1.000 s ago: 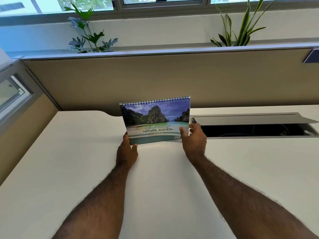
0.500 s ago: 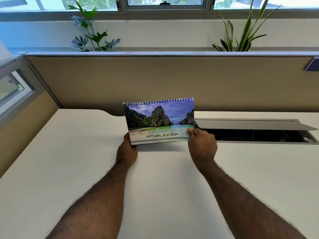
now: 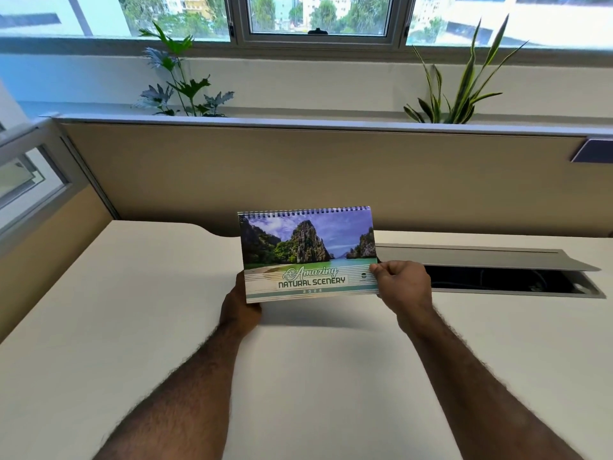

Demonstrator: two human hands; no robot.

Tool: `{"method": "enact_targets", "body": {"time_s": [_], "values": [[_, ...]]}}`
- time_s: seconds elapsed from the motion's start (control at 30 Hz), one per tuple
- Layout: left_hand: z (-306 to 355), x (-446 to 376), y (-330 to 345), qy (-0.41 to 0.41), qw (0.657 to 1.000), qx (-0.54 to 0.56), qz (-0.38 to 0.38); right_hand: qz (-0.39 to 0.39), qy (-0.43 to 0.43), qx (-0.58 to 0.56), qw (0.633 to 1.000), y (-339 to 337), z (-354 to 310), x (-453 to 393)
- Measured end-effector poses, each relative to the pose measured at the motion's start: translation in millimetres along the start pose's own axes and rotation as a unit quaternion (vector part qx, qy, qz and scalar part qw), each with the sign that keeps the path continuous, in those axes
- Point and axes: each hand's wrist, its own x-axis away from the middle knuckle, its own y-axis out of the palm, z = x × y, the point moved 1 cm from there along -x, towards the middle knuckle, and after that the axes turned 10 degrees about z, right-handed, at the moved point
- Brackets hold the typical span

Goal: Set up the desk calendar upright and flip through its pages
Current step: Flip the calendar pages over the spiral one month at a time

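Now the calendar (image 3: pixel 308 254) stands upright over the desk (image 3: pixel 132 310), cover facing the person, spiral on top, likely so the pages can turn over the binding. Left hand (image 3: pixel 239 308) cups the lower left corner, fingers hidden behind, steadying it. Right hand (image 3: pixel 403 283) is nearly closed, thumb and fingers pinching the cover's right edge, probably to lift that first page. Whether the base touches the desk, I can't tell.

The calendar (image 3: pixel 308 254) shows green cliffs, purple-blue sky and turquoise water; the desk (image 3: pixel 132 310) is cream.
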Motion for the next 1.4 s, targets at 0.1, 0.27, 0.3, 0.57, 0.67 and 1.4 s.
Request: {"method": "enact_targets", "body": {"time_s": [0.1,0.27,0.3,0.57,0.67,1.4], "values": [[1.1,2.4,-0.5,-0.007,1.000,0.004,-0.009,-0.009,-0.009,0.025,1.000,-6.0,-6.8,-0.6],[2.1,-0.4,1.7,-0.018,1.000,0.013,0.011,-0.094,0.060,-0.100,0.989,-16.4,-21.8,5.5],[2.2,-1.3,1.8,-0.029,0.999,0.011,0.007,-0.123,0.088,-0.141,0.978,-20.1,-25.0,6.2],[8.6,0.6,-0.4,-0.028,0.999,-0.039,-0.021,-0.303,0.196,-0.429,0.828,-51.9,-80.2,-12.2],[13.3,1.5,-0.4,-0.021,0.999,-0.029,-0.031,-0.356,0.122,-0.481,0.792,-48.6,-109.5,-31.7],[11.0,-2.0,3.4,-0.013,0.999,-0.047,-0.023,0.050,-0.031,-0.069,0.996,48.0,-12.9,-17.8]]}}
